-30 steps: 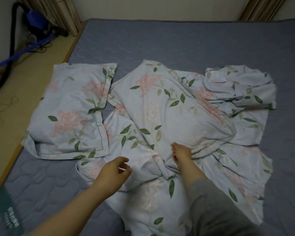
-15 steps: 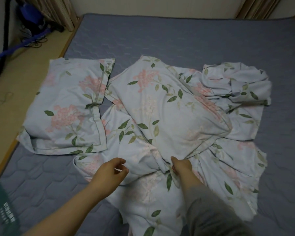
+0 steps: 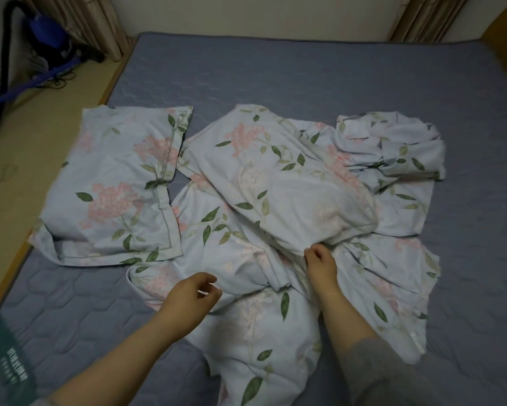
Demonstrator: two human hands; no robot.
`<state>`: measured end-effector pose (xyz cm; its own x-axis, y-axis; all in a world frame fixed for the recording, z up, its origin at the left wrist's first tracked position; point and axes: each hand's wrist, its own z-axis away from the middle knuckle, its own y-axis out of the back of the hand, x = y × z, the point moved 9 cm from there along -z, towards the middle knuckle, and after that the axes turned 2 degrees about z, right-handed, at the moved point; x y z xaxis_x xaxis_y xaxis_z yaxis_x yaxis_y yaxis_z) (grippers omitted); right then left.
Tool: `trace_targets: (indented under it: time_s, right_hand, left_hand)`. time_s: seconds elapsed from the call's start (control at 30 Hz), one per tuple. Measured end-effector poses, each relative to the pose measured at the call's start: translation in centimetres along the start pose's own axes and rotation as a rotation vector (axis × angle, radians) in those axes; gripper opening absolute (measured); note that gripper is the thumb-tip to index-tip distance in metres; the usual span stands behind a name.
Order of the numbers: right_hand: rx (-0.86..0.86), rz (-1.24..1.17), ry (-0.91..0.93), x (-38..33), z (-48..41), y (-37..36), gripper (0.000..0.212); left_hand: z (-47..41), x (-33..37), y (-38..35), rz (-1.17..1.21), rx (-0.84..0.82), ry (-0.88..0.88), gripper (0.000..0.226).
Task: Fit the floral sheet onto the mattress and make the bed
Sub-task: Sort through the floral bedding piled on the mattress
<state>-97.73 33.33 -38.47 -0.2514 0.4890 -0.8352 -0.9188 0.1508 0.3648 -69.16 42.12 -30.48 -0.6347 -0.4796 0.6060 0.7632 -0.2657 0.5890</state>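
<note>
A pale blue floral sheet (image 3: 290, 186) lies crumpled in a heap on the middle of the grey-blue quilted mattress (image 3: 305, 77). My right hand (image 3: 319, 262) grips a bunched fold at the near edge of the heap. My left hand (image 3: 190, 294) hovers just above the sheet's near left part, fingers loosely curled and holding nothing. A matching floral pillowcase (image 3: 114, 186) lies flat on the mattress's left side, apart from both hands.
The mattress's wooden left edge (image 3: 9, 276) borders a beige floor (image 3: 18, 136). A blue vacuum cleaner (image 3: 44, 33) with its hose stands at the far left by curtains (image 3: 97, 22). More curtains (image 3: 430, 16) hang at the far right.
My right hand has closed on a fold at the heap's near edge and shifted slightly along it. My left hand stays hovering over the sheet.
</note>
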Motion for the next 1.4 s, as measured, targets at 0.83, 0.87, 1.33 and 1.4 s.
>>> trace_targets:
  time_s: [0.83, 0.87, 1.33, 1.4]
  right_hand:
    - [-0.386, 0.084, 0.404, -14.5, 33.3, 6.5, 0.021]
    - [-0.39, 0.1, 0.401, -14.3, 33.6, 6.7, 0.021]
    - [-0.137, 0.258, 0.021, -9.5, 24.8, 14.0, 0.052]
    - [-0.236, 0.243, -0.13, -7.6, 23.3, 12.0, 0.087]
  left_hand:
    - [11.1, 6.8, -5.8, 1.034, -0.557, 0.465, 0.067]
    - [11.1, 7.1, -5.9, 1.036, -0.532, 0.46, 0.06]
    - [15.4, 12.1, 6.7, 0.54, -0.043, -0.161, 0.021]
    - [16.5, 12.7, 8.8, 0.457, -0.024, -0.246, 0.021]
